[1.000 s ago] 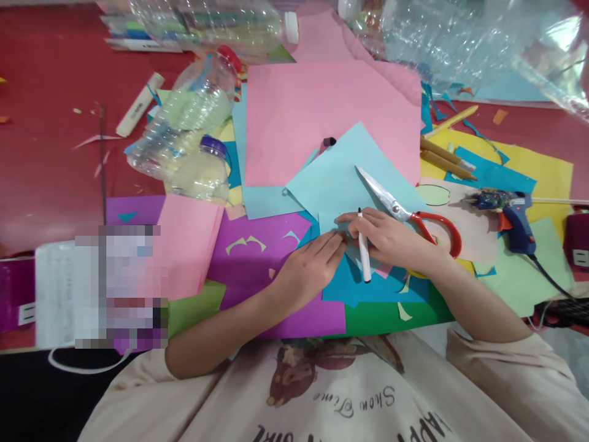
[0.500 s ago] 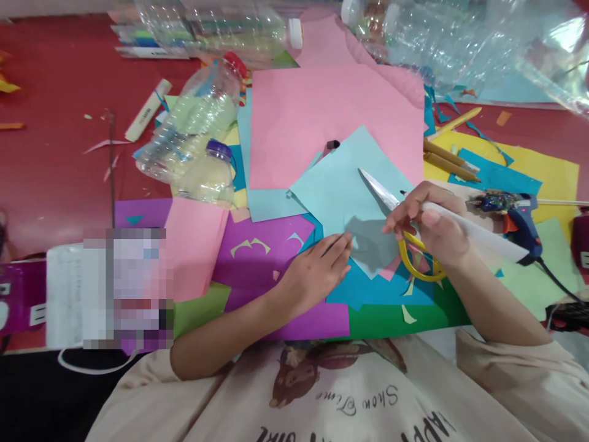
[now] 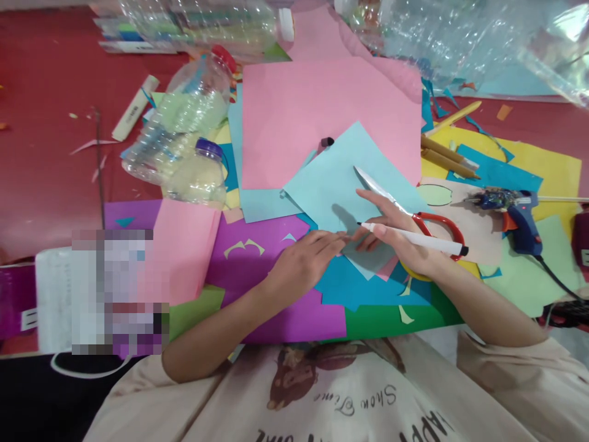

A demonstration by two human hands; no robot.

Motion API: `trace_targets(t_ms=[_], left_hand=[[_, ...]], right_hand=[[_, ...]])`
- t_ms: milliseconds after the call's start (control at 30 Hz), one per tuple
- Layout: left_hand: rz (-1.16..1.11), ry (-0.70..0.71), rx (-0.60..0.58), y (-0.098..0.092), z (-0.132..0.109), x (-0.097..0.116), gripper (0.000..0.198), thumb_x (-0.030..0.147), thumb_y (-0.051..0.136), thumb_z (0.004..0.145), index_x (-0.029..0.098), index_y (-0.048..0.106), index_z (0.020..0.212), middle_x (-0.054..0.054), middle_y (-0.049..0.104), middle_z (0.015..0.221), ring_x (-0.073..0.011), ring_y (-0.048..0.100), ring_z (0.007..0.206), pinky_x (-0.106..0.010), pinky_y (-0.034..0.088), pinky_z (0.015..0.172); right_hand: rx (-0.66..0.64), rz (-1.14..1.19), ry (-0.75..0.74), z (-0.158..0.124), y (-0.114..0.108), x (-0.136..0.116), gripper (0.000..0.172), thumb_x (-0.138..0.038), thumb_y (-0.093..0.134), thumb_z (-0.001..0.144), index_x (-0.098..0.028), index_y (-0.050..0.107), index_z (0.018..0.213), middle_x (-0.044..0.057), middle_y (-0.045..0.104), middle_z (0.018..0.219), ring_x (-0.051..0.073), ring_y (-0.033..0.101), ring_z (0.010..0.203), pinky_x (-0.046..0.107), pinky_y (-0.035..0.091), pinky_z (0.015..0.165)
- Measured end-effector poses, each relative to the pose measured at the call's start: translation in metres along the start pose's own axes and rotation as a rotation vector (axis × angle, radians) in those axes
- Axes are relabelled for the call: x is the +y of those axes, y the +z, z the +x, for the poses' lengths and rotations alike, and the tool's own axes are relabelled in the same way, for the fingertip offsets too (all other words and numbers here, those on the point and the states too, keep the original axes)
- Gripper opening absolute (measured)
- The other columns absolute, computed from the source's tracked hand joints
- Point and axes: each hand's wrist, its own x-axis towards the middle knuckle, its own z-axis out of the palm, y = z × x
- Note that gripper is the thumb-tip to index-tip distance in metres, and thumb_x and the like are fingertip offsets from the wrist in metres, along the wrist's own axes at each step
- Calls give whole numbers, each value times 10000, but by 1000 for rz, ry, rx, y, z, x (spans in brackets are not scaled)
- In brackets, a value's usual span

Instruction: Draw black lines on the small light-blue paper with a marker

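A white marker (image 3: 421,239) with a black end is pinched in my right hand (image 3: 396,236), its dark tip pointing left, low over a light blue sheet of paper (image 3: 340,172). Fingers of my left hand (image 3: 308,261) lie stretched out and flat at the sheet's lower left edge, close to my right fingertips. Beneath my right hand rests a pair of scissors (image 3: 442,222) with red and yellow handles, blades on the blue sheet. Just beyond the sheet, a black marker cap (image 3: 327,142) lies on a large pink sheet (image 3: 285,123).
A blue glue gun (image 3: 522,224) with a cord lies at right. Plastic bottles (image 3: 197,175) stand or lie at left and along the back. Purple paper (image 3: 262,276), pink sheets (image 3: 184,258) and paper scraps cover the red table (image 3: 46,153).
My right hand has lowered and moved left with the marker, bringing its tip near the blue sheet. The scissors' red handle now shows. My left hand has barely moved.
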Motion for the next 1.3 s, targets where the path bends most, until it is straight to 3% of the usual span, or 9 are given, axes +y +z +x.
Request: trace_targets(t_ms=[100,200,333,433,567,700,1067,1300], left_hand=[[-24,4,13,-1,2,-2,247,93,426,939,139,584,1124,-77,694,1143,-164,630,1031,-280,587,777],[16,46,25,0,1,-3,213,136,454,944,152,611,1086,-63,689,1165,-171,629,1025,-275,588,758],[129,104,35,2,1,0,225,78,504,900,125,626,1082,-70,685,1173,-189,630,1029,-288,586,784],[219,145,40,2,1,4,254,53,514,874,92,627,1097,-90,687,1169,-204,637,1022,-323,572,863],[265,146,26,3,1,7,255,100,530,876,91,629,1111,-94,687,1170,-204,640,1036,-317,560,887],[281,146,26,2,2,8,232,126,528,889,85,638,1090,-95,703,1120,-198,645,1042,-310,546,922],[48,53,100,2,1,0,257,121,415,955,122,622,1108,-87,710,1109,-171,660,1006,-308,590,820],[54,63,90,1,2,0,255,146,416,962,121,637,1087,-93,718,1088,-175,659,1001,-309,592,802]], right_hand=[[-8,23,4,0,0,-2,597,-469,498,933,-294,284,1462,19,708,916,186,704,778,332,572,678],[-16,35,3,1,1,1,523,-480,499,928,-276,333,1380,16,684,869,186,688,750,335,554,655],[110,72,-110,5,0,11,218,-438,533,913,-253,432,970,-57,511,671,109,503,526,256,415,503],[175,-38,-173,8,-2,12,221,-393,557,899,-232,425,827,-55,432,671,87,376,516,235,311,471],[118,-284,-199,11,-3,1,152,-357,559,904,-209,546,872,-21,543,683,111,484,577,247,375,522],[64,-426,-241,12,-1,-7,223,-367,561,901,-183,661,978,69,704,934,170,647,806,279,490,694],[77,-408,-170,8,-4,-1,329,-403,486,945,-178,666,1103,57,718,895,157,674,799,273,520,719],[72,-416,-166,7,-4,-4,310,-380,486,950,-177,660,1107,53,718,886,148,677,798,253,520,704]])
